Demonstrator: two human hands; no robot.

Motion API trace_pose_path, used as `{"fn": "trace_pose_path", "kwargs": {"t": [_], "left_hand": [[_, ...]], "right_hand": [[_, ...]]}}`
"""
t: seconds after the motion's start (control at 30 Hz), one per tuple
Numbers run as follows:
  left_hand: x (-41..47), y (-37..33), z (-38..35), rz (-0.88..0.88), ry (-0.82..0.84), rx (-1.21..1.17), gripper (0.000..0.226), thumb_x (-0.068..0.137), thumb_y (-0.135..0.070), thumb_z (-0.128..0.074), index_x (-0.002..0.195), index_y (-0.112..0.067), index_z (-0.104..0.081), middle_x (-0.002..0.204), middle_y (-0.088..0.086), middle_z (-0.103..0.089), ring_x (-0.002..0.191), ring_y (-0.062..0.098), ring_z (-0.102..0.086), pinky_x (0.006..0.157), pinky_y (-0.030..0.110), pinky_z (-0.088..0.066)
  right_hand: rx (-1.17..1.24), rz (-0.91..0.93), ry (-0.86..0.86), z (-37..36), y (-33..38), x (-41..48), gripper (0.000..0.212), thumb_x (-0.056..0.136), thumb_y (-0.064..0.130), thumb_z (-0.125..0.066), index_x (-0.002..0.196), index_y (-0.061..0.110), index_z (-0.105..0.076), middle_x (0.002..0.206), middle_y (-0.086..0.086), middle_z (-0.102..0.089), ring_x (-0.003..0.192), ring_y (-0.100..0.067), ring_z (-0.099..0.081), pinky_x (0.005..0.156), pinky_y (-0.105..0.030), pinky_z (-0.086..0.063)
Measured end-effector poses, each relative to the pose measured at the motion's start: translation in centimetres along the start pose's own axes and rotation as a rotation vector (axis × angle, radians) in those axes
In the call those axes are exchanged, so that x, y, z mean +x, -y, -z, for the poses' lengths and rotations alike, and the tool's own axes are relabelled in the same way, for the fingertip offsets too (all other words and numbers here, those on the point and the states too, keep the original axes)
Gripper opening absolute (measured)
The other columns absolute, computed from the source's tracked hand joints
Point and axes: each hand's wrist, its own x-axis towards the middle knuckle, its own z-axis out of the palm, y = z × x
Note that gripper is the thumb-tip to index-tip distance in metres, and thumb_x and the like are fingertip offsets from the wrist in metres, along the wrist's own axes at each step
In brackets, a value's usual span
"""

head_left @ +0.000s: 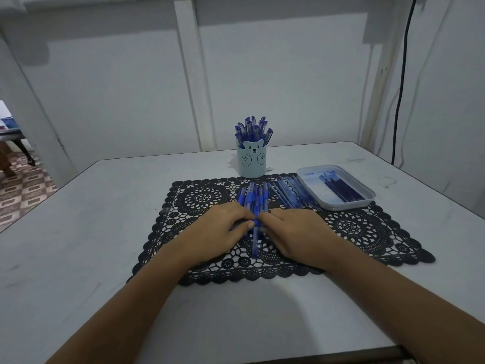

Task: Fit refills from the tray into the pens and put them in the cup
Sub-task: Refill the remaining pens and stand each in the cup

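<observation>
Left hand (217, 228): on mat (367, 232), fingertips pinching one pen (255, 241).
Right hand (296, 229): pinching the same pen from its 3 o'clock side.
Pen pile (252, 197): 12 o'clock, touching both hands.
Cup (250, 162): 12 o'clock beyond the pile, upright, holding capped pens.
Tray (349, 206): 2 o'clock, holding refills (341, 189).

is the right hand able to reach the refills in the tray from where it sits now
Probably yes. The tray sits uncovered near the right hand, on that arm's own side, with only a row of blue barrels between. Its refills lie bare, though the hand seems to pinch a pen.
</observation>
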Motion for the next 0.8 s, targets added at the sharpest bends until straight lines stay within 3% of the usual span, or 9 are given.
{"fn": "trace_pose_path", "kwargs": {"t": [0.13,0.23,0.37,0.43,0.57,0.67,0.73,0.8], "left_hand": [[-0.1,0.2,0.4,-0.001,0.063,0.008,0.023,0.091,-0.020,-0.052,0.111,-0.017,-0.063,0.086,-0.004,-0.064,0.071,0.003,-0.052,0.066,0.009,-0.038],[-0.1,0.5,0.5,0.025,0.101,0.024,0.022,0.091,-0.020,-0.051,0.108,-0.016,-0.064,0.079,0.001,-0.064,0.067,0.010,-0.052,0.061,0.016,-0.038],[-0.1,0.4,0.4,0.041,0.090,0.041,0.019,0.092,-0.020,-0.049,0.103,-0.015,-0.064,0.077,-0.003,-0.060,0.064,0.005,-0.050,0.060,0.013,-0.038],[-0.1,0.6,0.4,0.061,0.071,0.069,0.019,0.092,-0.019,-0.048,0.105,-0.015,-0.062,0.081,-0.005,-0.058,0.067,0.002,-0.048,0.061,0.009,-0.035],[-0.2,1.1,0.3,0.114,0.037,0.089,0.021,0.093,-0.023,-0.046,0.110,-0.018,-0.059,0.088,-0.008,-0.055,0.075,0.002,-0.049,0.066,0.011,-0.035],[-0.3,1.2,0.1,0.122,0.020,0.098,0.024,0.094,-0.026,-0.046,0.113,-0.019,-0.058,0.095,-0.004,-0.058,0.083,0.007,-0.052,0.075,0.019,-0.041],[-0.3,1.3,0.0,0.117,0.009,0.092,0.025,0.093,-0.026,-0.046,0.114,-0.018,-0.058,0.094,-0.004,-0.058,0.080,0.005,-0.052,0.072,0.017,-0.040],[-0.2,1.2,-0.2,0.104,-0.001,0.076,0.024,0.093,-0.025,-0.047,0.113,-0.018,-0.058,0.089,-0.008,-0.056,0.076,0.000,-0.049,0.067,0.010,-0.036]], "right_hand": [[0.064,-0.015,-0.056,0.0,-0.1,0.0,0.026,0.091,0.033,-0.040,0.095,0.018,-0.061,0.059,0.005,-0.058,0.045,-0.016,-0.053,0.039,-0.024,-0.039],[0.092,-0.016,-0.097,0.2,-0.7,-0.1,0.025,0.090,0.039,-0.045,0.094,0.024,-0.063,0.055,0.007,-0.060,0.043,-0.013,-0.053,0.039,-0.022,-0.041],[0.086,-0.173,-0.080,0.4,-0.9,-0.2,0.041,0.087,0.056,-0.036,0.092,0.023,-0.060,0.056,0.008,-0.060,0.047,-0.008,-0.054,0.040,-0.020,-0.040],[0.144,-0.325,-0.040,0.2,-1.2,-0.1,0.045,0.092,0.052,-0.023,0.097,0.020,-0.054,0.072,0.007,-0.061,0.064,-0.011,-0.056,0.051,-0.022,-0.040],[0.146,-0.423,0.059,-0.6,-2.3,-0.4,0.026,0.097,0.026,-0.035,0.110,0.013,-0.055,0.103,-0.002,-0.056,0.096,-0.019,-0.051,0.083,-0.032,-0.041],[0.073,-0.441,0.253,-0.8,-2.6,-0.5,0.034,0.095,0.035,-0.041,0.125,0.024,-0.051,0.121,0.005,-0.052,0.114,-0.016,-0.042,0.095,-0.037,-0.035],[0.092,-0.480,0.254,-0.6,-2.4,-0.4,0.037,0.095,0.042,-0.038,0.127,0.028,-0.049,0.122,0.008,-0.051,0.117,-0.014,-0.040,0.096,-0.038,-0.031],[0.225,-0.538,0.119,-0.1,-1.9,0.0,0.038,0.096,0.045,-0.031,0.113,0.024,-0.058,0.108,0.007,-0.057,0.104,-0.013,-0.047,0.095,-0.039,-0.034]]}}
